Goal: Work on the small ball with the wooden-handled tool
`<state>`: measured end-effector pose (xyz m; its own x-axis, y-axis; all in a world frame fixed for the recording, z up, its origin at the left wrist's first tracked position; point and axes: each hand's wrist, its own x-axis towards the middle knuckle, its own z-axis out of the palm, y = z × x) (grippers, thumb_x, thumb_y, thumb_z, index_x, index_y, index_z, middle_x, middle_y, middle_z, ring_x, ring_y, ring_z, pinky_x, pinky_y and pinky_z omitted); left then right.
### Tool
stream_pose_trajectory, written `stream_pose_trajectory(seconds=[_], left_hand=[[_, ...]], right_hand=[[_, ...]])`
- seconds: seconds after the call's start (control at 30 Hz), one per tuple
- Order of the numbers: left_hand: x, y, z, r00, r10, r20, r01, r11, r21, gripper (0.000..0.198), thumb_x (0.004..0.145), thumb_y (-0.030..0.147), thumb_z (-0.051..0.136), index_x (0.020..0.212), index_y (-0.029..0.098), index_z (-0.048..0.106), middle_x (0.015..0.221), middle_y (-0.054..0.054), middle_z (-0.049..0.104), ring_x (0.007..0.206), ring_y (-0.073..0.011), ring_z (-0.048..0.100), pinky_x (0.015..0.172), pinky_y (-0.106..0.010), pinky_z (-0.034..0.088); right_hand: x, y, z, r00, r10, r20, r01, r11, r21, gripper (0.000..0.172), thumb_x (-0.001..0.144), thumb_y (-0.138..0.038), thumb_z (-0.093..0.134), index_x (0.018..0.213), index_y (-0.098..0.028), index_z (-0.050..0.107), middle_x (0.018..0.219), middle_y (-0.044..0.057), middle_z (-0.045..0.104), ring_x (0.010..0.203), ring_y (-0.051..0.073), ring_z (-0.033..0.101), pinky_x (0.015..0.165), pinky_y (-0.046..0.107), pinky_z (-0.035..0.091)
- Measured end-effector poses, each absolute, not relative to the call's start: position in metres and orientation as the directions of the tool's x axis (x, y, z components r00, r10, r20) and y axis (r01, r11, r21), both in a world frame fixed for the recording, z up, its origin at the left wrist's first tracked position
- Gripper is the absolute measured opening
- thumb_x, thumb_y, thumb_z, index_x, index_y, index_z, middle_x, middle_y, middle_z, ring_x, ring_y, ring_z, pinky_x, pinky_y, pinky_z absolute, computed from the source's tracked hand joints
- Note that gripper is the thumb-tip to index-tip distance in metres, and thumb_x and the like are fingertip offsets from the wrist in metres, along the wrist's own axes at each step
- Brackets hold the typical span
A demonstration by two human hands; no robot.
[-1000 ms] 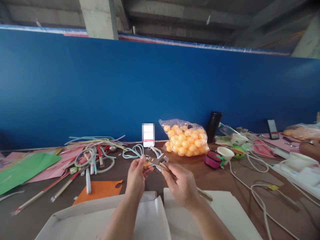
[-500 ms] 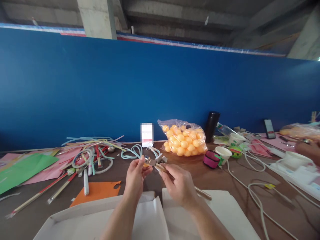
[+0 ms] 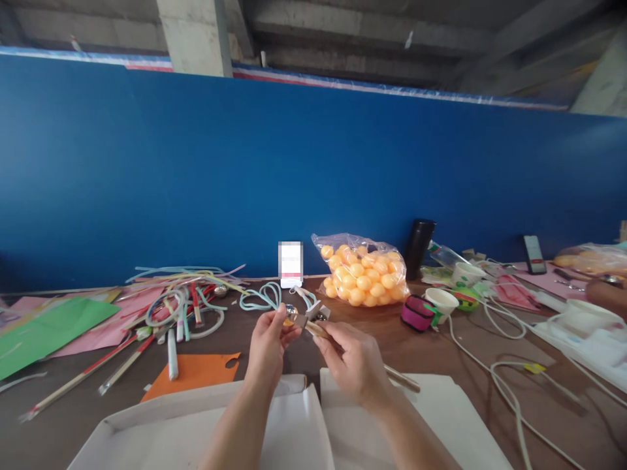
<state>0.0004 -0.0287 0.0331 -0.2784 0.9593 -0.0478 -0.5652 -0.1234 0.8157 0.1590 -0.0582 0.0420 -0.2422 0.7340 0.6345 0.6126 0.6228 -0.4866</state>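
My left hand [image 3: 268, 343] is closed, its thumb and fingers pinched at a small shiny silver piece [image 3: 291, 312] with a rounded surface. My right hand [image 3: 355, 365] grips a thin light-brown stick [image 3: 316, 329] near one end. A flat grey-brown piece [image 3: 300, 320] sits at the stick's tip, between the two hands; its kind is unclear. Just behind the fingertips is another small shiny silver object [image 3: 322, 316]. Light-blue cord [image 3: 259, 297] lies looped on the table beyond my left hand. A second stick length [image 3: 402, 378] shows past my right hand, perhaps the same stick.
White trays or sheets [image 3: 169, 427] lie under my forearms. A bag of orange balls [image 3: 365, 277], a phone [image 3: 291, 264] and a black bottle [image 3: 420, 248] stand behind. Straws and tubes [image 3: 183, 307] pile up left; paper cups [image 3: 442, 301] and white cables [image 3: 509, 391] are right. Another person's hand [image 3: 605, 297] shows far right.
The whole view has shifted slightly, so things sit a little farther right. Both hands keep their hold, and the flat piece at the stick's tip appears slightly turned.
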Motion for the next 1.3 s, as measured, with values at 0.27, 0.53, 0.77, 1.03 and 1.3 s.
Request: stream_pose_trajectory(seconds=[0.27, 0.53, 0.77, 1.03, 1.3], left_hand=[[0.0007, -0.0286, 0.0345, -0.266, 0.962, -0.062, -0.567, -0.105, 0.817, 0.033, 0.067, 0.038, 0.077, 0.076, 0.015, 0.056, 0.066, 0.0, 0.061, 0.056, -0.0095, 0.061, 0.059, -0.022, 0.055], [-0.0009, -0.0281, 0.032, -0.257, 0.965, -0.058, -0.611, -0.115, 0.784, 0.032, 0.066, 0.035, 0.078, 0.076, 0.015, 0.056, 0.068, 0.0, 0.062, 0.056, -0.0092, 0.061, 0.06, -0.022, 0.055], [-0.0054, -0.0267, 0.0334, -0.191, 0.98, -0.052, -0.745, -0.11, 0.658, 0.019, 0.073, 0.028, 0.072, 0.079, 0.013, 0.061, 0.074, -0.005, 0.067, 0.065, -0.0128, 0.065, 0.063, -0.023, 0.055], [-0.0041, -0.0284, 0.0342, -0.131, 0.991, 0.024, -0.744, -0.114, 0.658, 0.028, 0.073, 0.027, 0.071, 0.097, 0.013, 0.066, 0.086, -0.008, 0.069, 0.069, -0.0129, 0.064, 0.064, -0.023, 0.054], [-0.003, -0.0299, 0.0351, -0.138, 0.989, 0.052, -0.698, -0.134, 0.703, 0.034, 0.07, 0.029, 0.073, 0.1, 0.013, 0.068, 0.085, -0.006, 0.069, 0.067, -0.0116, 0.063, 0.061, -0.022, 0.052]], right_hand=[[0.1597, -0.057, 0.0428, -0.232, 0.75, 0.619, 0.605, 0.61, -0.512, 0.022, 0.092, -0.026, 0.05, 0.109, -0.024, 0.064, 0.091, 0.004, 0.07, 0.084, 0.018, 0.064, 0.074, 0.025, 0.046], [0.1597, -0.0568, 0.0425, -0.229, 0.739, 0.633, 0.607, 0.617, -0.501, 0.022, 0.091, -0.026, 0.051, 0.106, -0.022, 0.066, 0.089, 0.005, 0.071, 0.082, 0.018, 0.066, 0.073, 0.025, 0.048], [0.1635, -0.0571, 0.0448, -0.135, 0.695, 0.706, 0.538, 0.65, -0.537, 0.024, 0.091, -0.027, 0.052, 0.11, -0.021, 0.065, 0.097, 0.008, 0.071, 0.087, 0.02, 0.066, 0.077, 0.028, 0.052], [0.1621, -0.0576, 0.043, -0.179, 0.701, 0.691, 0.547, 0.654, -0.522, 0.024, 0.091, -0.024, 0.052, 0.111, -0.022, 0.065, 0.096, 0.007, 0.07, 0.087, 0.02, 0.066, 0.078, 0.029, 0.051], [0.1611, -0.0582, 0.0436, -0.213, 0.678, 0.704, 0.56, 0.675, -0.481, 0.025, 0.091, -0.025, 0.049, 0.11, -0.021, 0.066, 0.094, 0.007, 0.071, 0.085, 0.019, 0.067, 0.077, 0.027, 0.052]])
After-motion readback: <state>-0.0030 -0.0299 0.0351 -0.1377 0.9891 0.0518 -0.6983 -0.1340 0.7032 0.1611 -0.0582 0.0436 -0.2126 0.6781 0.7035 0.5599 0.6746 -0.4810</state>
